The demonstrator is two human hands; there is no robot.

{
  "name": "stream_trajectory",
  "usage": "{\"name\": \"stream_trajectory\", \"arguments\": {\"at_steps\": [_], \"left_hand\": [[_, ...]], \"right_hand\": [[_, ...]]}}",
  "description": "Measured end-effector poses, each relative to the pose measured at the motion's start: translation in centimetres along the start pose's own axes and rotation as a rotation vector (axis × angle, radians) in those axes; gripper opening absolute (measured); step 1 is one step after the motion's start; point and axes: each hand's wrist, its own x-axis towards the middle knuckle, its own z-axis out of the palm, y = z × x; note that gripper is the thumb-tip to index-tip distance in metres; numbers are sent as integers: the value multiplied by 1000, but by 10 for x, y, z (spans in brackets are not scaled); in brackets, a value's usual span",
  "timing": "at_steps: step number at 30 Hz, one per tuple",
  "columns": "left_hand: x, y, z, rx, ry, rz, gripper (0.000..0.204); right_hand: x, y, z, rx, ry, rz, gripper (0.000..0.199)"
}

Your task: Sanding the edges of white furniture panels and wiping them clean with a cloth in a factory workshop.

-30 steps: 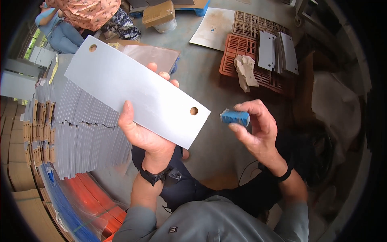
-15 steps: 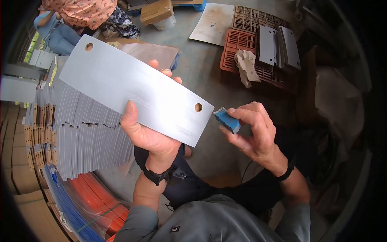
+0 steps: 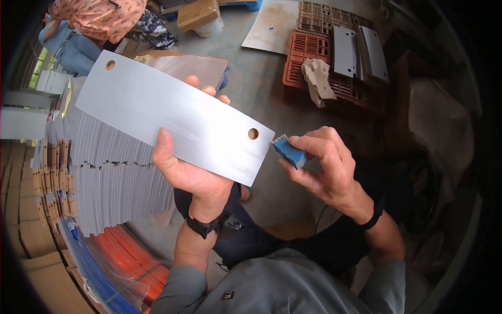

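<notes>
A long pale grey panel (image 3: pixel 178 115) with a round hole near each end lies tilted across my left hand (image 3: pixel 193 175). The thumb presses on its near edge, while several fingertips show past the far edge. Pinched between the thumb and fingers of my right hand (image 3: pixel 329 165) is a small blue block with a rough, crumbly grey edge (image 3: pixel 289 152). This block is close by the panel's right end; whether it touches cannot be told. Faint streaks mark the panel's face near that end.
A large stack of similar grey panels (image 3: pixel 120 188) stands at my left, beside orange wrapped material (image 3: pixel 128 256). Ahead right, an orange plastic crate (image 3: pixel 306 47) bears more panels (image 3: pixel 345 52) and a beige glove (image 3: pixel 316 78). A cardboard box (image 3: pixel 198 15) and another person (image 3: pixel 78 49) are farther off.
The blue block in my right hand has shifted slightly left and up, closer to the panel's end. The panel has tilted a little less. The whole view has shifted slightly.
</notes>
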Motion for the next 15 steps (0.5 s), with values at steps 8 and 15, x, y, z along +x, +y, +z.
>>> {"name": "stream_trajectory", "arguments": {"at_steps": [8, 15], "left_hand": [[0, 2, -2, -27, 32, -23, 66], [-1, -1, -4, -51, 37, -54, 64]], "right_hand": [[1, 0, 0, -33, 19, 27, 45], [4, 4, 0, -47, 26, 29, 45]]}}
